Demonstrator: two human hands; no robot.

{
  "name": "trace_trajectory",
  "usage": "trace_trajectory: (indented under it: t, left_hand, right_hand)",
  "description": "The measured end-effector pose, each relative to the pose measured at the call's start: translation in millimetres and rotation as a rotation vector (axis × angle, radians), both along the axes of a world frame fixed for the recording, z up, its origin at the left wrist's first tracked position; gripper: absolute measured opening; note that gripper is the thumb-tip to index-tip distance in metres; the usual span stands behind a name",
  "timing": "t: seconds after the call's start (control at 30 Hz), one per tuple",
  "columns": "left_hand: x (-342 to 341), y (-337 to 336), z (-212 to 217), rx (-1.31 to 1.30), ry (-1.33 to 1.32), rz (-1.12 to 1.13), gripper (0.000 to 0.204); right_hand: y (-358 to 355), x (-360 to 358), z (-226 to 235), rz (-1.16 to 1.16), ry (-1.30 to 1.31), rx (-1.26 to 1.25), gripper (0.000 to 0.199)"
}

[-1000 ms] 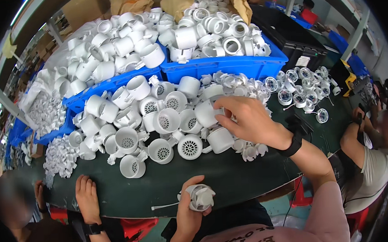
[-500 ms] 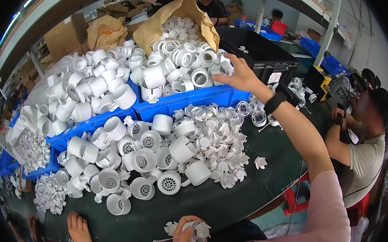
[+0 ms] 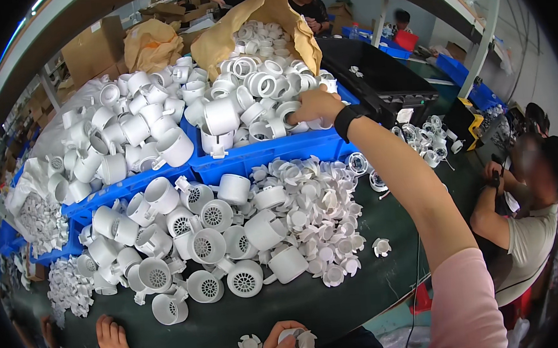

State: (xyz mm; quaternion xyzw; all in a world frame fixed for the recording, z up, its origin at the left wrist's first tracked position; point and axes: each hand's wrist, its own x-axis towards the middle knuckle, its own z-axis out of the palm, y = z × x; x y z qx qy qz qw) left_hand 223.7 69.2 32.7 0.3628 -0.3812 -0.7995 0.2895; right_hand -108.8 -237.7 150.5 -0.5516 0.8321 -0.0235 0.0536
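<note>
Left hand [image 3: 275,347] encircles a white finned plastic cylinder [image 3: 303,342], apparently steadying it; right hand [image 3: 316,105], amid white plastic rings [image 3: 273,85], has indeterminable grip.

I could read no words or numbers. The one label [image 3: 405,115] I could make out was small and white, on the black crate [image 3: 375,70], beyond and to the right of my right hand [image 3: 317,105]. It sat on the crate's near side, below the rim, facing my way. It was roughly four-sided and showed pale against the dark plastic. Any print on it was too small and blurred for me to tell letters, figures or a sign apart.
</note>
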Motion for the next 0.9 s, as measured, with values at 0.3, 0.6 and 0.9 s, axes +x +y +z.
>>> trace_trajectory:
  t: [0.3,0.6,0.9]
  left_hand:
    - [-1,0,7,-0.054,-0.025,0.028,0.025]
    - [1,6,-9,-0.108,0.016,-0.009,0.025]
    - [3,15,11,-0.053,0.025,0.037,0.026]
  right_hand:
    - [0,-29,-8,-0.026,-0.258,-0.154,0.054]
    - [8,-8,-18,-0.016,0.024,-0.307,0.052]
    - [40,-60,2,-0.102,-0.327,-0.383,0.046]
